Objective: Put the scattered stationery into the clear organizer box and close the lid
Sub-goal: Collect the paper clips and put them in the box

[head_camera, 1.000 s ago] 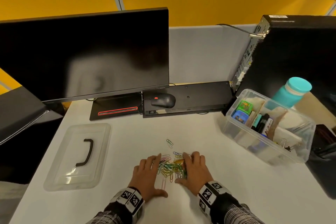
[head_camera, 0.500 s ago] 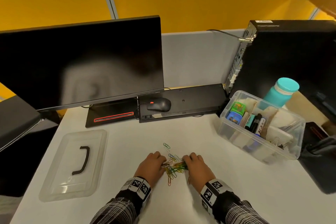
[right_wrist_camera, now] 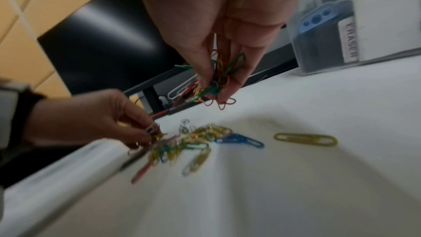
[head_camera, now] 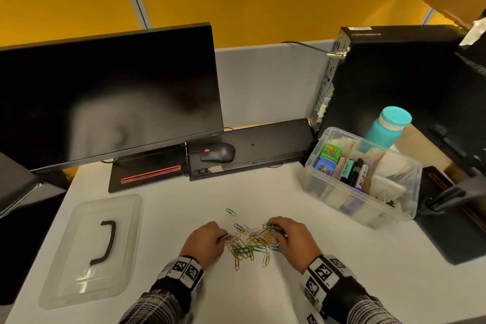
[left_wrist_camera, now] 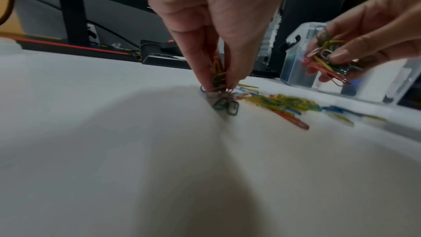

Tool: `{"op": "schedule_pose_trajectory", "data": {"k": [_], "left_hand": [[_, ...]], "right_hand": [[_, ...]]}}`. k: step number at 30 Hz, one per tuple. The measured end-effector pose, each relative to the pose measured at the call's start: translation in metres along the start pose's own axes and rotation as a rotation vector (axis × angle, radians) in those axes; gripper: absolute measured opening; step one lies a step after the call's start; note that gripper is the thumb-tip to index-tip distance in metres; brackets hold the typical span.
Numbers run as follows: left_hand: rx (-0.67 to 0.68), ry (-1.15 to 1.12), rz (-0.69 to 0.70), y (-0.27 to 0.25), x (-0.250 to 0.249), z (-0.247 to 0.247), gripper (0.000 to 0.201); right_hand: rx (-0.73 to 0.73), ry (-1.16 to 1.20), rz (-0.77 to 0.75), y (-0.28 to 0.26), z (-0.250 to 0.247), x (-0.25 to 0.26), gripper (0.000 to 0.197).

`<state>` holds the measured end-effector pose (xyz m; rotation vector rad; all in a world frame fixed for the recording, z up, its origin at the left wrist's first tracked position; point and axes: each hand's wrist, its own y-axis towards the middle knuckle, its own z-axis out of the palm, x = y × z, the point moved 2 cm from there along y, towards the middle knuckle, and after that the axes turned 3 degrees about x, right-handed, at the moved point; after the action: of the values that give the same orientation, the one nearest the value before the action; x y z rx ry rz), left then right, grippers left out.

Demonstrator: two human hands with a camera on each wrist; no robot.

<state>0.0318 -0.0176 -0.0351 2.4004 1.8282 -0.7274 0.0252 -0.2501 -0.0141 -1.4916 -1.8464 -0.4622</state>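
Note:
A heap of coloured paper clips (head_camera: 248, 244) (left_wrist_camera: 284, 104) (right_wrist_camera: 193, 141) lies on the white desk near its front edge. My left hand (head_camera: 207, 241) (left_wrist_camera: 216, 78) pinches a few clips at the heap's left side, fingertips down at the desk. My right hand (head_camera: 288, 235) (right_wrist_camera: 216, 86) holds a bunch of clips lifted just off the desk at the heap's right. The clear organizer box (head_camera: 410, 212) stands open at the right with markers and small boxes inside. Its clear lid (head_camera: 65, 284) with a black handle lies flat at the left.
A monitor (head_camera: 105, 97) stands at the back left, with a black mouse (head_camera: 218, 153) on a keyboard behind the heap. A black computer tower (head_camera: 394, 73) and a teal bottle (head_camera: 388, 125) stand behind the box. One green clip (head_camera: 231, 212) lies apart, behind the heap.
Both hands went from lying flat over the clips to curled, each gathering a bunch; the right hand has lifted its bunch slightly. The head camera has tilted and shifted.

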Motion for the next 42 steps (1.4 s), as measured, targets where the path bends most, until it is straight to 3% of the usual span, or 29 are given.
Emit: {"op": "schedule_pose_trajectory", "data": {"k": [4, 9, 15, 18, 22, 27, 29, 32, 34, 38, 42], "left_hand": [[-0.082, -0.152, 0.032, 0.004, -0.008, -0.009, 0.024], [-0.150, -0.281, 0.055, 0.016, -0.029, -0.017, 0.021], [-0.142, -0.279, 0.086, 0.027, -0.052, -0.016, 0.021], [-0.147, -0.256, 0.080, 0.027, -0.059, -0.013, 0.022], [-0.142, -0.249, 0.050, 0.021, -0.061, -0.007, 0.021], [-0.128, -0.263, 0.010, 0.012, -0.059, -0.002, 0.018], [-0.140, -0.271, -0.010, 0.008, -0.059, -0.002, 0.017], [-0.169, -0.270, -0.022, 0.004, -0.060, -0.004, 0.018], [-0.176, -0.252, -0.021, 0.003, -0.063, -0.007, 0.019], [-0.159, -0.295, 0.040, 0.007, -0.083, -0.017, 0.018], [-0.108, -0.305, 0.205, 0.026, -0.143, -0.044, 0.020]], "right_hand": [[-0.097, 0.186, 0.004, -0.005, -0.033, 0.003, 0.028], [-0.272, 0.352, -0.006, -0.019, -0.114, 0.008, 0.033], [-0.540, 0.184, 0.150, -0.028, -0.229, -0.029, 0.027], [-0.535, 0.040, 0.293, -0.018, -0.261, -0.055, 0.030], [-0.233, -0.376, 0.543, 0.019, -0.268, -0.091, 0.027], [-0.062, -0.604, 0.548, 0.052, -0.259, -0.120, 0.025], [-0.018, -0.622, 0.544, 0.056, -0.256, -0.128, 0.029], [0.009, -0.467, 0.572, 0.058, -0.255, -0.131, 0.031], [-0.097, -0.378, 0.531, 0.049, -0.258, -0.126, 0.027], [-0.554, -0.252, 0.352, -0.004, -0.255, -0.117, 0.025], [-0.568, -0.099, 0.423, -0.044, -0.210, -0.135, 0.055]]}}
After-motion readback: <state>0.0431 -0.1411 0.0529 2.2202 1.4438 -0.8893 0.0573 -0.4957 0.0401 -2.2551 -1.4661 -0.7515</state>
